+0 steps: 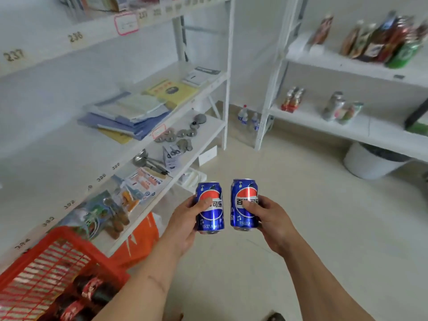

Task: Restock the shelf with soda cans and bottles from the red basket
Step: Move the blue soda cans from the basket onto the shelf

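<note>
My left hand [185, 222] grips one upright blue Pepsi can [210, 216], and my right hand [269, 220] grips a second blue Pepsi can [244, 212] beside it. Both cans are held in mid-air over the floor, a small gap between them. The red basket [46, 262] sits at the lower left with dark cola bottles [92, 288] inside. The drinks shelf [347, 63] stands at the right, carrying several bottles [379, 40] and a green can on its upper board, and small bottles and cans [340, 108] on the lower board.
A white shelf unit [196, 93] on the left holds booklets, metal parts and packets. An orange bag [136, 239] lies on the floor under it. Water bottles [249, 118] stand in the corner. A white bucket [370, 161] sits beneath the drinks shelf.
</note>
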